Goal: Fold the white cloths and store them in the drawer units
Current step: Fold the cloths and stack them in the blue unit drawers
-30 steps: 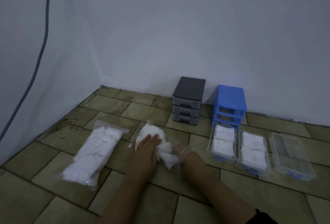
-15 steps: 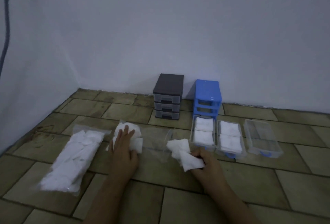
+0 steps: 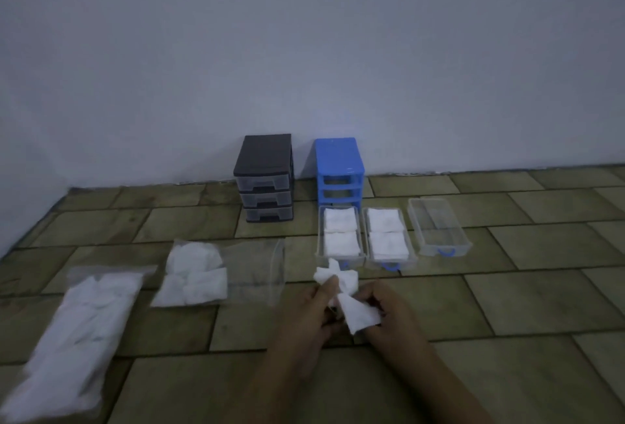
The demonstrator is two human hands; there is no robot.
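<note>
White cloth [image 3: 351,308], crumpled, pinched between both hands low over the tiled floor [image 3: 507,305]: left hand [image 3: 309,313] gripping its upper bunch, right hand [image 3: 389,317] curled round its lower flap. Head view only, dim and soft. Likely to fold crooked if not first spread flat; apt to sag or slip from so light a pinch, or drop short of a tray.

Beyond, three clear drawers pulled out before the blue unit [image 3: 340,170]: left drawer [image 3: 341,237] and middle drawer [image 3: 387,237] each holding two folded cloths, right drawer [image 3: 438,229] holding nothing visible. Black unit [image 3: 265,178] beside, drawers in. To the left, open bag [image 3: 216,276] part-full of cloths; farther left, full bag [image 3: 81,335].
</note>
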